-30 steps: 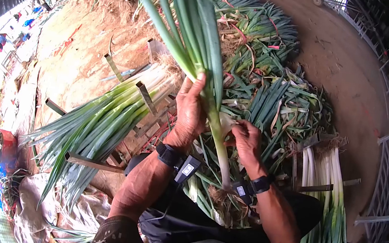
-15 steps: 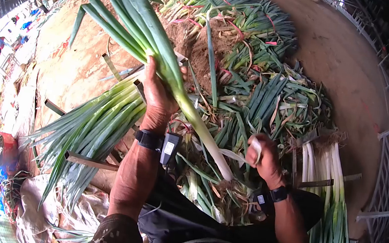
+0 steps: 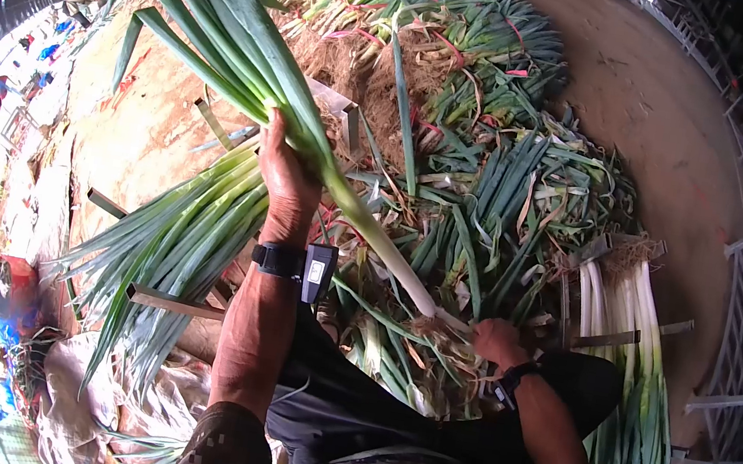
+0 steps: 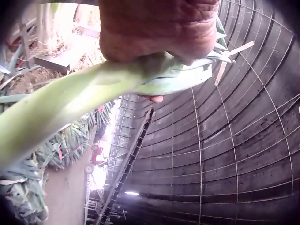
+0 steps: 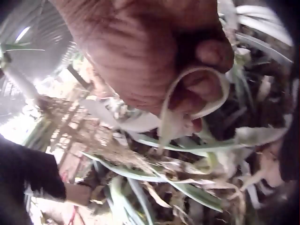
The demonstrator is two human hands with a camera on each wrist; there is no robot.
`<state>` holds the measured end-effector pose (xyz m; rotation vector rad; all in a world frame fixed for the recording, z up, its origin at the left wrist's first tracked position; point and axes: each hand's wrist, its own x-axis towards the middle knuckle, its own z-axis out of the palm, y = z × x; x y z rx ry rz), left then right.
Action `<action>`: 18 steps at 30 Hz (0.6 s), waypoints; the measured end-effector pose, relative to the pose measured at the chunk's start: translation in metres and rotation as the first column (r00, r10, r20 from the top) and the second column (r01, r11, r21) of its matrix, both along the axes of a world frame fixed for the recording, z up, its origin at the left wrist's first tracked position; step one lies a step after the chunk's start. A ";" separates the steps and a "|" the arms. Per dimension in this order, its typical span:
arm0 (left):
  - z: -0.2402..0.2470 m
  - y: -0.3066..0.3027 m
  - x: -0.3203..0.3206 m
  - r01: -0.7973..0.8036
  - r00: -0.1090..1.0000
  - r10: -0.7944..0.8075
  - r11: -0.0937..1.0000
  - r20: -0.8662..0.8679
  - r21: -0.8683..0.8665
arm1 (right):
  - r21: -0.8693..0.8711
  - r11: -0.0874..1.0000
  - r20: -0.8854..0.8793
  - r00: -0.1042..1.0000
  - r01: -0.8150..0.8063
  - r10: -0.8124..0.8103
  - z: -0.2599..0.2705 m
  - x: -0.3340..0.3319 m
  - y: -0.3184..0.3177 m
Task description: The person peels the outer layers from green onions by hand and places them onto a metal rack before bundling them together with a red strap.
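My left hand (image 3: 291, 177) grips a thick scallion (image 3: 382, 241) where the white stem turns to green leaves. The scallion slants, leaves up to the left and root end down to the right. In the left wrist view its pale stem (image 4: 56, 103) runs out below the hand. Low by the root end, my right hand (image 3: 499, 340) has its fingers curled on a strip of pale outer skin (image 3: 452, 321). The right wrist view has this strip (image 5: 165, 124) looping around the fingertips.
Trimmed scallions (image 3: 202, 207) lie on a metal rack at left; more white stems (image 3: 643, 311) rest on another at right. A heap of leaves and peelings (image 3: 530, 198) lies ahead, with tied bundles (image 3: 506, 41) behind it. Metal posts (image 3: 178, 304) stick out at left.
My left hand has moved left and up with the scallion, tilting it. The right hand has pulled a strip of skin away from the stem, down and right past the root end.
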<state>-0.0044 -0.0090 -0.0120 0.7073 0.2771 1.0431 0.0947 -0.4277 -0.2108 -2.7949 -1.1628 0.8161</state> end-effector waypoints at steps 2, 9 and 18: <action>0.018 0.004 -0.014 -0.034 0.999 0.034 0.999 -0.009 0.002 | -0.204 0.979 0.063 0.998 0.007 0.006 -0.038 0.009 -0.036; 0.015 0.017 -0.017 -0.066 0.994 0.068 0.997 -0.083 0.027 | 0.483 0.833 -0.338 0.935 0.271 -0.108 0.083 -0.001 0.063; 0.021 -0.028 0.000 0.283 0.956 -0.282 0.959 0.086 -0.002 | 0.929 0.364 -0.093 0.993 0.062 0.070 0.172 -0.032 0.203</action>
